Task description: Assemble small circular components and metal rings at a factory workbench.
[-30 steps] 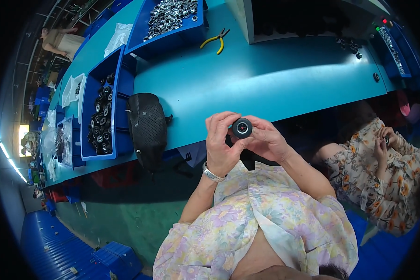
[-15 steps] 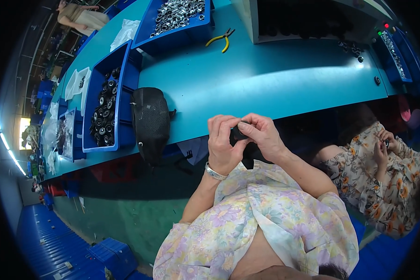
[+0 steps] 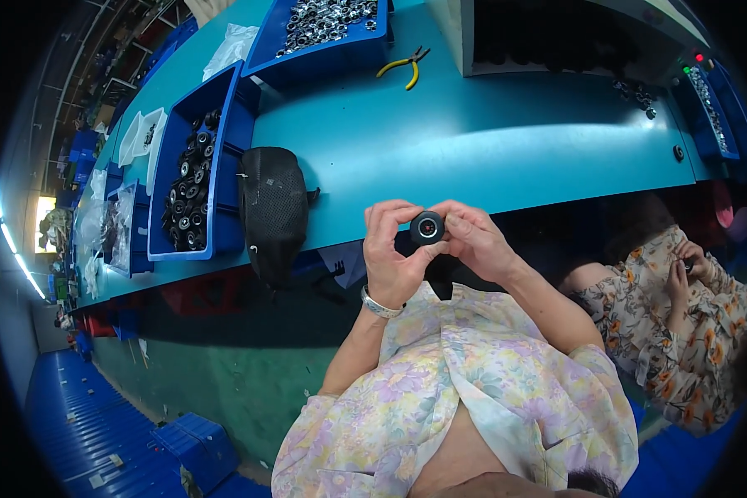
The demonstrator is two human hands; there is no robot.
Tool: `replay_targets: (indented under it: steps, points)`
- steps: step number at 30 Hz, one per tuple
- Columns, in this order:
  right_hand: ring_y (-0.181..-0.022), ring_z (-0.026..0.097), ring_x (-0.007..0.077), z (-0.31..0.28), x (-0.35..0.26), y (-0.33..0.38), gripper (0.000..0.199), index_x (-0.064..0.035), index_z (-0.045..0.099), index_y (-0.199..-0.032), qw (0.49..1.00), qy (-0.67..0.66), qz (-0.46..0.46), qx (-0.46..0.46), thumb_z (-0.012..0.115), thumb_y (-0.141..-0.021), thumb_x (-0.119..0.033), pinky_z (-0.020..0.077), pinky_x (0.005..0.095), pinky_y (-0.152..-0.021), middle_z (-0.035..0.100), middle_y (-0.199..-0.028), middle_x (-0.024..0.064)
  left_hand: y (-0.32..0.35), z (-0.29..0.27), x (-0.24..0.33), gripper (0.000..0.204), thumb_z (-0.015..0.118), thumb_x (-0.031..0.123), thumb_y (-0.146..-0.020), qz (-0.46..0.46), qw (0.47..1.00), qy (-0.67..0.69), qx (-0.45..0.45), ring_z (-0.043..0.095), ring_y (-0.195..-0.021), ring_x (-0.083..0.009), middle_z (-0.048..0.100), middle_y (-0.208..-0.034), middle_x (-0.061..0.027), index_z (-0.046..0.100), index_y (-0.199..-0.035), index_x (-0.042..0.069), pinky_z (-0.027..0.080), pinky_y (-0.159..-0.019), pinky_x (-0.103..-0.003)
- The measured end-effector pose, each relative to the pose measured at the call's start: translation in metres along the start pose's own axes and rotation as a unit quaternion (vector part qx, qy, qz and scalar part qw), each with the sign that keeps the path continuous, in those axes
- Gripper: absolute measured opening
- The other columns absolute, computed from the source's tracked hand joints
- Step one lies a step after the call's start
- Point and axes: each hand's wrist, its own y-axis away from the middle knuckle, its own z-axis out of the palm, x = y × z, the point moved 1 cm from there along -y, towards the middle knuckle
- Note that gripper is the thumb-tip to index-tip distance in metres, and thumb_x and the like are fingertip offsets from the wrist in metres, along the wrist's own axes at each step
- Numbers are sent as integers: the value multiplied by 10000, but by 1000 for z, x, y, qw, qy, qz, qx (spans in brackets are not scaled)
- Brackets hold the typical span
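Between both hands, just off the table's front edge, is a small round black part with a pale ring and small red marks at its centre. My left hand pinches it from the left, thumb below and fingers above. My right hand grips its right side, thumb and fingertips against the rim. The part's round face is turned up toward me. To the left of my hands, a black mesh-covered bundle lies over the table edge. Beside it stands a blue bin full of similar black round parts.
On the teal table lie yellow-handled pliers. A blue bin of shiny metal rings stands at the back. A pale box-like housing stands behind right. At right another person sits, hands together. White trays are far left.
The black part has been turned so its ringed face now shows; earlier my fingers covered more of it. Both hands still hold it. The view has shifted slightly.
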Motion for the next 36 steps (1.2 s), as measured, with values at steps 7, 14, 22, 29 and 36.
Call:
replay_targets:
  steps: [7, 14, 22, 29, 36]
  points:
    - [-822, 538, 44, 1, 4, -4, 242, -32, 567, -1075, 997, 45, 60, 35, 481, -1002, -246, 457, 216, -709, 580, -957, 8, -1, -5, 0, 418, 835, 111, -602, 0, 1000, -19, 13, 548, -940, -243, 595, -978, -92, 625, -954, 26, 455, -824, -337]
    - [-793, 628, 150, -31, 0, 3, 248, 14, 567, -1081, 991, 107, 17, 83, 490, -982, -200, 531, 312, -761, 653, -947, 119, -28, -85, -22, 419, 769, 59, -681, -24, 996, -55, 65, 597, -890, -190, 586, -993, -86, 612, -1068, 22, 488, -764, -295]
    - [-742, 610, 139, -48, -16, 4, 177, 1, 576, -1032, 986, 117, -16, 119, 532, -956, -153, 537, 298, -707, 634, -869, 84, -112, -271, -61, 498, 776, 118, -668, 43, 879, -423, 214, 539, -1029, -318, 605, -1040, -126, 595, -1127, 50, 393, -923, -420]
    - [-751, 607, 119, -67, -32, -13, 199, 11, 597, -1007, 924, 336, -81, 163, 623, -910, -161, 492, 257, -723, 656, -859, 69, -166, -243, -101, 458, 783, 193, -648, 33, 888, -452, 80, 493, -1086, -323, 573, -1094, -139, 622, -1054, 54, 356, -929, -432]
    - [-685, 623, 231, -99, -63, -31, 97, 23, 600, -916, 739, 613, -188, 208, 626, -851, -45, 491, 317, -636, 642, -812, 136, -272, -115, -129, 354, 726, 189, -746, 38, 934, -355, -16, 547, -1040, -344, 581, -1075, -179, 636, -1052, 35, 434, -921, -409]
